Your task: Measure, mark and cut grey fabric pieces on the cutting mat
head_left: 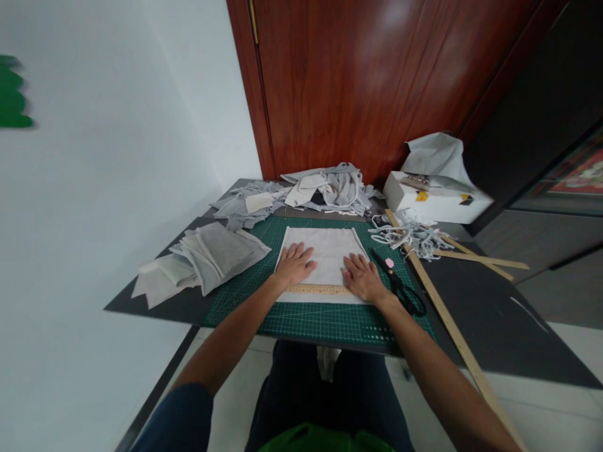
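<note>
My left hand point(296, 263) and right hand point(362, 276) lie palm down on the white cloth point(325, 248), fingers spread and gripping nothing. The cloth is flat on the green mat point(306, 320), straight in front of me, with a short ruler point(325, 289) across it between my hands, towards its near edge. The mat's gridded face covers part of a dark grey table point(509, 323). Scissors point(402, 289) lie just beside my right hand, and past them a long ruler point(443, 311) runs out over the table's near edge, its far end by a tangle of strips point(419, 240). Folded grey cloths point(226, 248) sit to my left, scraps point(346, 188) heap along the back, and a white box point(405, 196) stands at the far right. Behind the table is a red-brown door point(330, 81), with a white wall point(117, 138) to the left, a dark cabinet point(532, 245) to the right and pale floor point(226, 376) below
</note>
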### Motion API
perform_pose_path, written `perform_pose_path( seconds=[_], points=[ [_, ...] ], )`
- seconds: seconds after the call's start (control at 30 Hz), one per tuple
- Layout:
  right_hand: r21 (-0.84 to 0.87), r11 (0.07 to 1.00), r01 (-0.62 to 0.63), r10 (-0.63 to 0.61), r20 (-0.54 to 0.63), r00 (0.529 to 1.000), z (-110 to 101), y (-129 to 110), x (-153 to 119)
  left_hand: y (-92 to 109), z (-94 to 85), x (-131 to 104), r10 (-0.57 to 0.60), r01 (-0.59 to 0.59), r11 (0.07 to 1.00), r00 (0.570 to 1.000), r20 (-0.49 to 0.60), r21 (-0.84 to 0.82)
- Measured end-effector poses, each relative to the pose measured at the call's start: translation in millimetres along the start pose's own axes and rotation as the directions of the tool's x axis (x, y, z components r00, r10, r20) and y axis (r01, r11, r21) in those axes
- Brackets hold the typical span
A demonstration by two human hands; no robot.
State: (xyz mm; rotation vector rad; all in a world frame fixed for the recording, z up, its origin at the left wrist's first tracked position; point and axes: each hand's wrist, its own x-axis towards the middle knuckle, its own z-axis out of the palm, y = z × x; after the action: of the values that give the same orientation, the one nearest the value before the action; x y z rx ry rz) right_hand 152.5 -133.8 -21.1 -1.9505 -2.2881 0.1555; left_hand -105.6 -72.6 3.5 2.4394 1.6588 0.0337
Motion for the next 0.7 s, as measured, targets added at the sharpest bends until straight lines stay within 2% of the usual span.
perform_pose_path(
  seconds=[0.27, 0.43, 0.5, 0.57, 0.63, 0.7],
  points=[
    [-0.071, 0.997, -0.026, 0.027, 0.008, 1.000, -13.2, 5.9, 52.7, -7.7, -17.0, 54.7, -0.004, 0.004, 1.000, 1.000, 0.022, 0.006],
    [-0.076, 0.997, -0.030, 0.030, 0.005, 1.000, -19.8, 10.3, 70.2, -12.9, -18.5, 77.7, 0.008, -0.008, 1.000, 1.000, -0.001, 0.008],
    [-0.073, 0.997, -0.025, 0.022, -0.046, 0.999, -19.7, 10.4, 68.3, -9.7, -17.2, 75.1, 0.011, -0.010, 1.000, 0.998, -0.057, 0.021],
    [-0.054, 0.999, -0.009, 0.002, -0.138, 0.990, -18.2, 7.3, 60.0, -2.6, -14.6, 62.8, 0.022, -0.015, 0.999, 0.986, -0.163, 0.045],
    [-0.008, 0.999, 0.044, -0.045, -0.237, 0.970, -15.0, 0.8, 46.4, 6.6, -10.9, 41.8, 0.060, -0.046, 0.997, 0.965, -0.254, 0.063],
    [0.049, 0.989, 0.141, -0.121, -0.293, 0.948, -10.5, -7.5, 30.2, 14.9, -6.6, 16.9, 0.125, -0.108, 0.991, 0.948, -0.293, 0.073]
  ],
)
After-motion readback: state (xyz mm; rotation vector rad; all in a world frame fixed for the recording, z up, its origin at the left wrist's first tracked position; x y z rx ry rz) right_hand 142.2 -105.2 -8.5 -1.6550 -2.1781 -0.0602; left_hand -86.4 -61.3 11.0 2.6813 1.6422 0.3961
